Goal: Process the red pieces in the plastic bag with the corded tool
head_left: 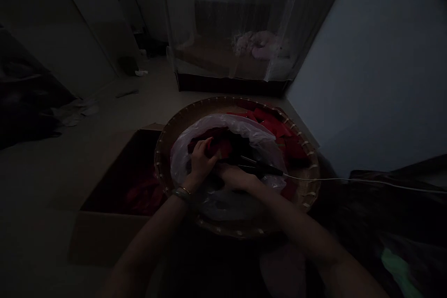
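Note:
The view is very dark. My left hand (200,163), a bracelet at its wrist, is closed on a dark red piece (223,148) that looks like cloth or paper. Close by, my right hand (233,177) reaches in from the right, fingers bent and partly hidden. Along its upper side runs a slim black corded tool (267,167), which it seems to grip; the kind of tool is unclear. Both hands are over a clear plastic bag (237,123) with dark and red contents. That bag rests in a round woven bamboo tray (161,153).
Red pieces (275,125) lie along the tray's far right side. A white cord (349,179) stretches from the tool to the right edge. Left of the tray stands an open cardboard box (104,233) with red material inside. Beyond are a netted bed (226,63) and a pale wall (377,56).

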The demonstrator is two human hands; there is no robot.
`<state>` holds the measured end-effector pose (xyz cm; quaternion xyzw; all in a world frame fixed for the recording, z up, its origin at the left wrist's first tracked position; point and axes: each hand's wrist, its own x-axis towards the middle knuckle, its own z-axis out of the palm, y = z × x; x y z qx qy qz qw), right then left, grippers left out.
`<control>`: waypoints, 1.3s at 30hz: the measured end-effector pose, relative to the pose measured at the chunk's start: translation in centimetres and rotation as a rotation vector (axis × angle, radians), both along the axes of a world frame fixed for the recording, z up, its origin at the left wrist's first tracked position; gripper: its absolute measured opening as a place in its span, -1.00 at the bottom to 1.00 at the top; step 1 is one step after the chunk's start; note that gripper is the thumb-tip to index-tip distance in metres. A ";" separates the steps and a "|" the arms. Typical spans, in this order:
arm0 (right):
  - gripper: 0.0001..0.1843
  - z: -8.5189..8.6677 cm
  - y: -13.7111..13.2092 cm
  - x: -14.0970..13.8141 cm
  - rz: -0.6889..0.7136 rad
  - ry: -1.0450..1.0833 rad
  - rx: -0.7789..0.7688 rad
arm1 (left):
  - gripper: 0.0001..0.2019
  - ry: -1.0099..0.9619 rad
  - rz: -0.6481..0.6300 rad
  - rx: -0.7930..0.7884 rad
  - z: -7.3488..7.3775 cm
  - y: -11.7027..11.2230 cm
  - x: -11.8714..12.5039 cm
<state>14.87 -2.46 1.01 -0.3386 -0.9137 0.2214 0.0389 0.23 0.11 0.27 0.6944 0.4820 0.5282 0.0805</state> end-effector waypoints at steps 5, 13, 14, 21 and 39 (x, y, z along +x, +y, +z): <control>-0.54 -0.8 -0.1 0.0 -0.054 0.070 -0.036 | -0.59 0.011 0.004 -0.018 -0.2 0.1 0.0; -0.61 -1.3 0.3 -0.5 -0.122 0.096 -0.049 | -0.59 0.020 0.013 -0.008 -0.2 0.2 0.0; -0.63 -1.2 0.4 -0.4 -0.139 0.096 -0.056 | -0.58 0.016 0.009 -0.008 -0.2 0.2 0.0; -0.75 0.6 1.1 3.2 -0.340 0.253 -0.185 | -0.57 0.024 -0.016 -0.011 -0.4 0.2 0.0; -0.82 7.4 -0.2 4.0 -0.590 0.832 -0.059 | -0.46 0.162 -0.268 -0.108 -0.3 -0.3 0.2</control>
